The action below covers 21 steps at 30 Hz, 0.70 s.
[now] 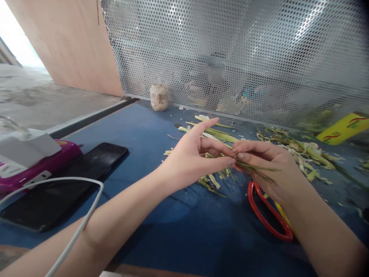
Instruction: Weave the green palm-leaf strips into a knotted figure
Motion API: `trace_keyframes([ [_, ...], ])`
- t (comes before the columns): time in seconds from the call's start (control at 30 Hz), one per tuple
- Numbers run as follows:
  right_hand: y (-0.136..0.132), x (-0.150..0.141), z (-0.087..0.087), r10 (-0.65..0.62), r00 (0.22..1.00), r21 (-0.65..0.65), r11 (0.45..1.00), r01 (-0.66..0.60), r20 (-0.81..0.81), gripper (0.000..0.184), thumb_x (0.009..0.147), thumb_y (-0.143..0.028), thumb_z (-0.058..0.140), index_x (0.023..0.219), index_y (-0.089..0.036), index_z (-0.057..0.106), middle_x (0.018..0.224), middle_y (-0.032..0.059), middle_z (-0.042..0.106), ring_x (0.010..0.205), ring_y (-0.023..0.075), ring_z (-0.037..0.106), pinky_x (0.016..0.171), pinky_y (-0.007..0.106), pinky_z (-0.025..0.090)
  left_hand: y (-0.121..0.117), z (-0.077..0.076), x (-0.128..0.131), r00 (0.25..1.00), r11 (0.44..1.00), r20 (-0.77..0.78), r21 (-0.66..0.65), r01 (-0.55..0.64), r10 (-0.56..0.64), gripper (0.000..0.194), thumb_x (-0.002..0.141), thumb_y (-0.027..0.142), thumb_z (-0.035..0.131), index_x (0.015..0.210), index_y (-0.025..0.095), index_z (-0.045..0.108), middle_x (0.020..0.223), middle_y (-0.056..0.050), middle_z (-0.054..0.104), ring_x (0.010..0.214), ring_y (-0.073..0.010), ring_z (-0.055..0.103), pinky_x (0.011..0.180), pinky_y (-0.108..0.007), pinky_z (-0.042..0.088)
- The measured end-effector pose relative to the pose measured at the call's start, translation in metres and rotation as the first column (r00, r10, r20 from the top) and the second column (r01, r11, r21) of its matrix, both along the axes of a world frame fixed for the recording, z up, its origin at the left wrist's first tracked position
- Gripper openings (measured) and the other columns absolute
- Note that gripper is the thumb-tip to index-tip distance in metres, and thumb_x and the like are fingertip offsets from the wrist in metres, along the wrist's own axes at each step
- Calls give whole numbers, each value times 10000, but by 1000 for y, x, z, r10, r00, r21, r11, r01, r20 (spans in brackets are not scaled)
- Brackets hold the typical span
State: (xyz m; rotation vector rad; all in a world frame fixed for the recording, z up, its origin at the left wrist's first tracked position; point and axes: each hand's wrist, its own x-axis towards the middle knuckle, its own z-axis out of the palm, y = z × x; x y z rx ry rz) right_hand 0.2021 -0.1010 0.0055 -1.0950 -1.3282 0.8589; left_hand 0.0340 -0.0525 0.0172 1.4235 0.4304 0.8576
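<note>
Both my hands meet over the blue tabletop, around a few thin green-brown plant stalks [258, 166]. My left hand [187, 157] pinches at the far end of the stalks with thumb and fingertips, its index finger stretched out and up. Closed on the same stalks, my right hand [278, 169] presses them between thumb and fingers, and their ends stick out across its palm side. Under my right wrist lies a red loop handle [266, 215], likely of scissors; the rest is hidden. Pale green leaf strips [219, 134] are strewn behind and below my hands.
A perforated metal sheet [184, 42] walls off the back. By it stand a whitish jar [158, 99] and a yellow printed cylinder [343, 129]. More plant scraps [309, 154] lie right. On the left are a black phone [72, 179], a magenta power strip [67, 154] and a white cable [86, 215] crossing my forearm.
</note>
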Motion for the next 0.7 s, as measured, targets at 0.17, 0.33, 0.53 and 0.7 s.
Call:
trace_keyframes([
  [0.17,-1,0,4,105,995,-26,994,-105,-5,41,681,-262,681,721,-263,671,731,-1,640,629,119,589,500,229,500,-1,2,0,996,982,76,-179,56,-43,769,630,-2,658,1298,163,314,696,8,658,682,-109,616,706,-257,468],
  [0.33,-2,0,8,104,992,79,991,-110,71,55,686,-233,678,722,-275,677,718,-3,634,667,129,588,538,235,512,-2,6,-1,990,931,114,-343,123,-88,702,642,-12,650,1263,130,356,666,6,664,623,-78,612,640,-197,464],
  [0.53,-7,-1,10,96,985,104,988,-111,142,25,696,-267,671,719,-277,668,717,5,627,676,144,585,585,266,519,1,8,-3,988,882,51,-446,155,-148,721,635,16,659,1276,114,344,680,-9,674,549,-70,578,566,-196,436],
  [0.7,-13,-1,15,48,972,171,981,-89,228,44,722,-294,646,753,-282,676,756,21,617,729,164,575,641,298,498,3,8,-4,985,841,32,-515,163,-171,672,623,50,662,1237,129,401,701,-11,669,517,-84,558,542,-229,432],
])
